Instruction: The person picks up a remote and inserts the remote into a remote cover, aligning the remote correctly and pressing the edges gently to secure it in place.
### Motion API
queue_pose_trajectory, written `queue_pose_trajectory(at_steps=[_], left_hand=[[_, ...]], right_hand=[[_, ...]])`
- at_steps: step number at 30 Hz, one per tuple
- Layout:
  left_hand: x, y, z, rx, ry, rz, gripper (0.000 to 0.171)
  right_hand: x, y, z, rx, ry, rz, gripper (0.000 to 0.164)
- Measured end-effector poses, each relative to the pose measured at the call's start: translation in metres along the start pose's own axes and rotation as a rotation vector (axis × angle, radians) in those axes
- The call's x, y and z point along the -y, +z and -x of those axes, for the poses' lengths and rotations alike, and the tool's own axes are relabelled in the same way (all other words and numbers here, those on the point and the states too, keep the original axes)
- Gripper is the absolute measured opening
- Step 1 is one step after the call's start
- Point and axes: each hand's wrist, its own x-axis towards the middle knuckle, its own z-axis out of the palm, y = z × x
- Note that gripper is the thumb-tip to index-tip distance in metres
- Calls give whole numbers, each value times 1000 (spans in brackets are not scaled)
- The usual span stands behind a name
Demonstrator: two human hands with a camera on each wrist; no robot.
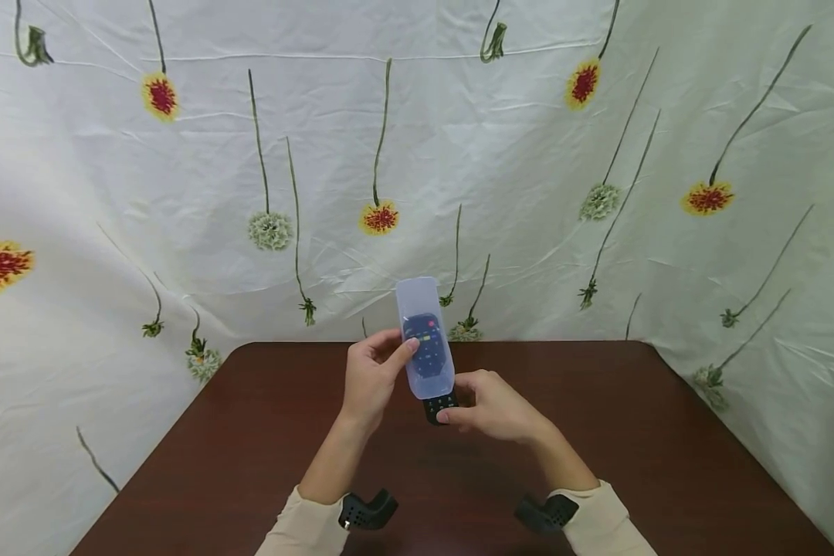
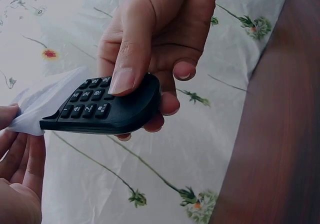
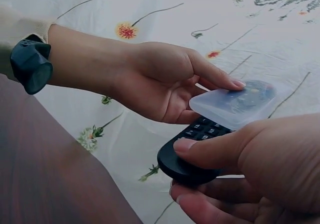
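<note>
A black remote control (image 1: 441,403) with number keys sits partly inside a translucent whitish sleeve (image 1: 418,295). Its lower end sticks out of the sleeve's near opening, and its upper keys show through the plastic. My left hand (image 1: 378,371) pinches the sleeve by its left side, thumb on the front face. At the bare end, my right hand (image 1: 493,405) grips the remote, thumb over the keys and fingers beneath. The right wrist view shows the sleeve (image 3: 235,106) covering the remote's far part. Both hands hold the pair up above the table.
A dark brown table (image 1: 250,448) spreads below the hands. Behind and around it hangs a white cloth (image 1: 528,255) printed with flowers and stems. Black wrist devices (image 1: 368,511) are strapped over the cream sleeve cuffs.
</note>
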Motion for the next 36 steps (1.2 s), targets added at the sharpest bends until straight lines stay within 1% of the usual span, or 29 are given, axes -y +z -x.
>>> queue_pose_trajectory(at_steps=[5, 10, 13, 17, 21, 25, 30, 33, 36], left_hand=[[0, 0, -1, 16, -1, -2, 23], [1, 1, -1, 41, 6, -4, 25], [3, 2, -1, 41, 13, -18, 25], [4, 4, -1, 44, 12, -28, 26], [5, 5, 0, 47, 8, -28, 27], [5, 6, 1, 33, 4, -33, 26], [5, 9, 3, 33, 23, -47, 23], [6, 10, 4, 42, 32, -56, 23], [7, 10, 4, 60, 30, -65, 22]], right_hand=[[0, 4, -2, -44, 13, -52, 31], [-1, 10, -6, -55, 27, -110, 32], [0, 14, -7, -63, 39, -166, 33], [2, 17, -8, -97, 46, -218, 32], [3, 18, -8, -123, 58, -241, 32], [3, 18, -7, -103, 58, -246, 35], [2, 9, -5, -88, 49, -191, 47], [4, 3, -3, -132, 36, -179, 53], [6, 1, -2, -233, 17, -196, 50]])
